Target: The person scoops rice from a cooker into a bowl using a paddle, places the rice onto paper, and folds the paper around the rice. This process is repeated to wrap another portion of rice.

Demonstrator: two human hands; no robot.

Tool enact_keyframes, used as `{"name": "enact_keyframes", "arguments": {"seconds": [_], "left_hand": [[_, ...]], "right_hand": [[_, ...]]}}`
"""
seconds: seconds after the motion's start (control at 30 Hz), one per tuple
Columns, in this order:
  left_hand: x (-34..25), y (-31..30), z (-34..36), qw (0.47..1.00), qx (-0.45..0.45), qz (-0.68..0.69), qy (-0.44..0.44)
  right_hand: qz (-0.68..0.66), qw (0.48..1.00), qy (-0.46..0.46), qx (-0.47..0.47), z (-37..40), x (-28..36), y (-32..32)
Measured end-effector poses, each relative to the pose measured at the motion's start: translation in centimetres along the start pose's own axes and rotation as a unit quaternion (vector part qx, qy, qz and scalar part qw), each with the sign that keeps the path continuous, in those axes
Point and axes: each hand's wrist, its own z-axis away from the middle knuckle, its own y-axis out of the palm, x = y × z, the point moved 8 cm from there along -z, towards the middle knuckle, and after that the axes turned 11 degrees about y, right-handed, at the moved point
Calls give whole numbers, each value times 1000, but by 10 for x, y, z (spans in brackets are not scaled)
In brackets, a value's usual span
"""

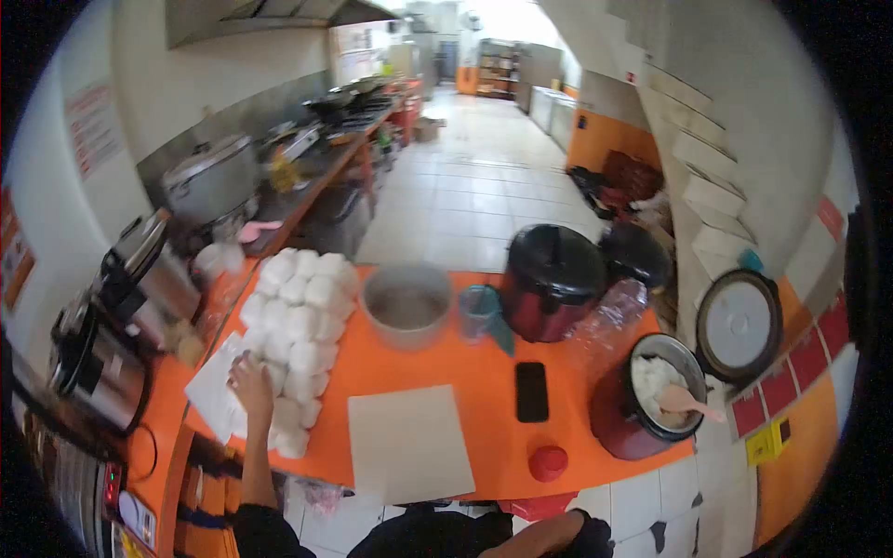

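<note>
Left hand [249,383] on stacked white bundles [298,325], grip unclear; right hand unseen. Nudge could topple pile off worktop [484,391] near-left edge.

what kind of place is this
Most likely a restaurant or food-stall kitchen. An open rice cooker full of rice stands on the orange table, the left hand rests by a stack of white wrapped packets, and pans line a long counter under a hood.
</note>
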Motion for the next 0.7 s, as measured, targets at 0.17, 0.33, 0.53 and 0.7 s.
{"name": "enact_keyframes", "arguments": {"seconds": [0.17,0.33,0.53,0.7], "left_hand": [[-63,-23,4,995,-39,85,22],[-195,-73,35,942,-116,292,122],[-439,-64,201,752,297,359,466],[-510,-73,274,681,258,341,595]], "right_hand": [[65,998,-15,-19,51,24,23],[152,987,-29,-49,115,64,64],[262,796,274,-471,303,90,-4],[557,155,716,-391,506,69,-20]]}}
